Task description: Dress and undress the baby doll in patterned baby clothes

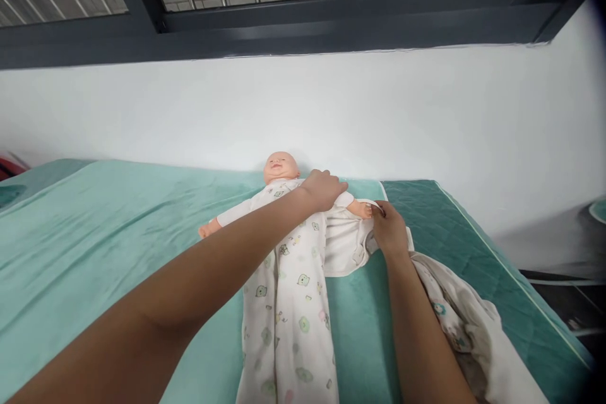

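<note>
A baby doll (281,167) lies on its back on the green bed cover, dressed in a white printed garment (303,290). Its arm at the left is stretched out in a white sleeve. My left hand (324,190) is closed on the doll's upper arm near the shoulder. Beside the doll's other hand (360,208), my right hand (390,227) pinches the edge of a white cloth garment (348,243) spread under that arm. The fingertips of my left hand are partly hidden.
The light green cover (118,233) spreads to the left, with a darker quilted mat (454,240) at the right. More white printed cloth (473,322) lies beside my right forearm. Behind the bed rise a white wall (189,113) and a dark window frame (331,22).
</note>
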The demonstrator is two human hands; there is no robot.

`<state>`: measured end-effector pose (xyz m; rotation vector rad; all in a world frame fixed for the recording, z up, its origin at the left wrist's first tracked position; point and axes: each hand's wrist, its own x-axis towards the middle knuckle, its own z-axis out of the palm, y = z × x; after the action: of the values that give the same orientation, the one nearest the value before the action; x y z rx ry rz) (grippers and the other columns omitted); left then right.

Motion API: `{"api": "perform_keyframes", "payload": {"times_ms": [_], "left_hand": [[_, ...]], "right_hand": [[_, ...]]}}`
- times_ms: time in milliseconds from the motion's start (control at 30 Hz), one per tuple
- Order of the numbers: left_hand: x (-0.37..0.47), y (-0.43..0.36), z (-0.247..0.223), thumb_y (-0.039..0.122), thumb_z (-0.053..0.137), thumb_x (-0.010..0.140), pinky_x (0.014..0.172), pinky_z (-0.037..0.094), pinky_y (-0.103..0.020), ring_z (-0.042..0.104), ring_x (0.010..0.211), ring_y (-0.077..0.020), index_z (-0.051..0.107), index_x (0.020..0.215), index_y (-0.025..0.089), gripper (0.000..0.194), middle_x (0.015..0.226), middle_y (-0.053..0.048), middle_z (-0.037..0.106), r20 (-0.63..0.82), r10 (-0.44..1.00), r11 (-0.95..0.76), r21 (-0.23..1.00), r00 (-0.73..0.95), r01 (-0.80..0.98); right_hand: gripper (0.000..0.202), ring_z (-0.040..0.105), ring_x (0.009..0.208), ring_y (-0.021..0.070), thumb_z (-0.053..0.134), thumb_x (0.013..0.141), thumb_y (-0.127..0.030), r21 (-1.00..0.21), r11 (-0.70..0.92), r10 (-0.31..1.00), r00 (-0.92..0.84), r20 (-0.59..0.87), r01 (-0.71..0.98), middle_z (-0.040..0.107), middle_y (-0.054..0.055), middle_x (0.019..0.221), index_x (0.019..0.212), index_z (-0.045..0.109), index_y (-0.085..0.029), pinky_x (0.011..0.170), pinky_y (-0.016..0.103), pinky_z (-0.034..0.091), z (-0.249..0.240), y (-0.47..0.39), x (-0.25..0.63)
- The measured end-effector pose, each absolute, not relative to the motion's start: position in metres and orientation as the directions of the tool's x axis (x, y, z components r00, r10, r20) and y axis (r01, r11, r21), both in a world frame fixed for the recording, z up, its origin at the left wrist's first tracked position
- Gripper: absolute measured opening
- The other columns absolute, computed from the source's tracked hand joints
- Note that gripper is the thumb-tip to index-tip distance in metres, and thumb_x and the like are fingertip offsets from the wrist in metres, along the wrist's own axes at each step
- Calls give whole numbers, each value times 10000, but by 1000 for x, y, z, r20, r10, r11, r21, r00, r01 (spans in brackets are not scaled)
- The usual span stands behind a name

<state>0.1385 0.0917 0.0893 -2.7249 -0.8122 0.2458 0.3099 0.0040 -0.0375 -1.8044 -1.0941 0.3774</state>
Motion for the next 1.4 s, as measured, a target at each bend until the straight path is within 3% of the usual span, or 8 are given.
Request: {"api": "perform_keyframes", "payload": {"times_ms": [267,433,533,633,800,1000,1233,1400], "left_hand": [[146,89,79,231,561,836,771,472,-377,611,1013,-286,566,1156,217,320,1074,-102,683,-79,573,-812,-189,816,552],[144,72,76,223,583,832,825,502,-435,627,1022,-295,582,1162,181,333,1111,-105,683,-78,615,-788,-83,785,610],[101,49,78,299,542,900,902,504,-435,611,1097,-271,601,1164,201,287,1155,-76,682,173,621,-783,117,764,610],[36,25,67,366,438,979,1082,432,-384,537,1266,-204,560,1277,262,339,1332,-26,620,416,764,-644,441,493,625],[-26,15,26,467,454,970,1232,259,-433,216,1502,-217,348,1497,311,559,1612,6,285,283,902,-425,710,326,561],[-21,18,6,320,343,1024,1240,225,-508,139,1519,-208,196,1552,330,548,1636,5,197,379,819,-569,636,431,521],[-19,9,1,138,427,963,1080,453,-501,499,1324,-239,471,1374,225,422,1381,-110,581,788,545,-802,391,286,451],[-16,2,2,205,444,965,719,485,-372,589,835,-207,575,1047,205,155,896,-85,652,913,372,-805,229,166,547]], "right_hand": [[401,652,830,211,675,628,-270,-984,168,816,569,108,-55,715,67,982,1022,681,-195,728,337,499,-39,7,316],[465,536,1206,261,503,718,-127,-808,256,611,559,560,531,598,98,1265,1146,653,-233,1002,491,436,-30,0,303],[582,460,1298,263,407,714,-35,-598,288,615,334,714,748,538,88,1351,1205,631,-251,1091,538,355,-17,-8,282],[536,477,1295,260,433,788,-48,-570,359,634,255,730,739,555,62,1349,1236,606,-287,1118,559,338,-3,-15,248],[484,303,1461,219,497,961,-306,-812,364,877,124,464,457,357,-9,1573,1438,434,-366,1204,483,284,3,-23,191],[551,80,1524,197,419,1006,-367,-826,310,948,-87,306,471,141,-78,1641,1528,248,-407,1255,499,84,-2,-24,179],[422,370,1433,250,417,998,-271,-673,464,831,-20,556,576,419,15,1541,1404,501,-349,1180,580,274,0,-32,172],[277,636,1055,244,377,998,-240,-589,485,637,200,744,647,694,85,1100,1059,647,-249,928,467,488,0,-42,170]]}}
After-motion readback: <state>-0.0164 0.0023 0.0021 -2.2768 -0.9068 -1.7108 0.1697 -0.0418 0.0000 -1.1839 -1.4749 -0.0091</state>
